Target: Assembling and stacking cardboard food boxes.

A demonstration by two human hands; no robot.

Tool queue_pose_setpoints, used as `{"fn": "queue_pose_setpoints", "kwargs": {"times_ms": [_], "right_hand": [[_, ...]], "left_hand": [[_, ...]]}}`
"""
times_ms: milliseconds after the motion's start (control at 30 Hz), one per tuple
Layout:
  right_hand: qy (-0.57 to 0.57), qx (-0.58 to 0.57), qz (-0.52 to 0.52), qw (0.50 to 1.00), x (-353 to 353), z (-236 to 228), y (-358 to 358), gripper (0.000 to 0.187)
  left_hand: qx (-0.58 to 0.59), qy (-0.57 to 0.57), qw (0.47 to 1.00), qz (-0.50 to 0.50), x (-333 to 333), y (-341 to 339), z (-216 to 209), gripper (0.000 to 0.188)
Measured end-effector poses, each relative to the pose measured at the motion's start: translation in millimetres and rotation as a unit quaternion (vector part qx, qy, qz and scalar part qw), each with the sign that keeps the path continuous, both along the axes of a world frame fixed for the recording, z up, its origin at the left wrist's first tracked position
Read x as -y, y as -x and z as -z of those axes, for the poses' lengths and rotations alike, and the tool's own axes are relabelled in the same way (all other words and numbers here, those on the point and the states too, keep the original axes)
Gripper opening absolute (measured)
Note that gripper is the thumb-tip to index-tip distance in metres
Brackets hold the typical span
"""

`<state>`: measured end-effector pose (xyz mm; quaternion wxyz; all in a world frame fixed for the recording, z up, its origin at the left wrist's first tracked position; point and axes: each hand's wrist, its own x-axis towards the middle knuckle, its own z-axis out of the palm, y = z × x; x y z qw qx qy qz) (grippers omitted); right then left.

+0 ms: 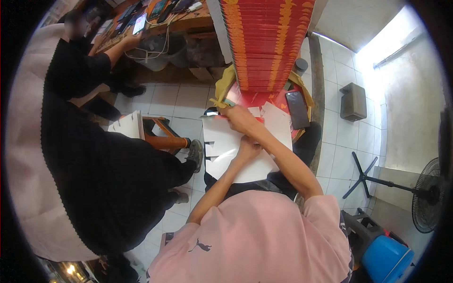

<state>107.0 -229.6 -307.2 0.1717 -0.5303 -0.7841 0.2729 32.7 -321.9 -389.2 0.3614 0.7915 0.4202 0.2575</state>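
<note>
With the right hand (239, 119) stretched past the left hand (250, 148), a snag could have creased the white card (219, 137), though I couldn't tell whether any fingers pinched or spread

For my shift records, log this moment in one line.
Left hand: on white sheet | right hand: at sheet's far edge | phone: near red stack

Left hand (247, 149) on white card (250, 172). Right hand (239, 120) farther up, at card's top edge; right arm (288, 162) slants close by left hand. Black phone (297, 108) lies just right of card. Tall red stack (269, 47) stands past hands. Person in black (108, 184) at left, near table (189, 22), holding lit phone (139, 23). Right side: stool (354, 101), fan (427, 193), blue tub (384, 257). White floor tiles (330, 160).
</note>
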Motion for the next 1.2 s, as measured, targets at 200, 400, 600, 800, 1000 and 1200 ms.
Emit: {"fn": "queue_pose_setpoints", "kwargs": {"times_ms": [200,400,600,800,1000,1200], "right_hand": [[-0.274,-0.143,0.171,0.936,62,-91,-83,0.036],[-0.230,-0.218,0.217,0.923,115,-91,-89,0.031],[-0.054,-0.359,0.382,0.850,127,-29,-81,0.026],[-0.137,-0.211,0.383,0.889,120,12,-62,0.018],[-0.120,-0.232,0.286,0.922,149,11,-53,0.045],[-0.099,-0.226,0.297,0.922,162,7,-57,0.048]], "left_hand": [[0.708,0.501,0.494,0.050,-14,18,-120,0.084],[0.528,0.328,0.772,-0.130,-25,11,-162,0.029],[0.521,0.240,0.798,-0.187,-14,-8,-112,0.015],[0.212,0.055,0.953,-0.208,3,-26,-57,0.009],[0.298,0.133,0.929,-0.172,-21,-18,-52,0.017],[0.231,0.151,0.948,-0.158,-23,-17,-62,0.016]]}}
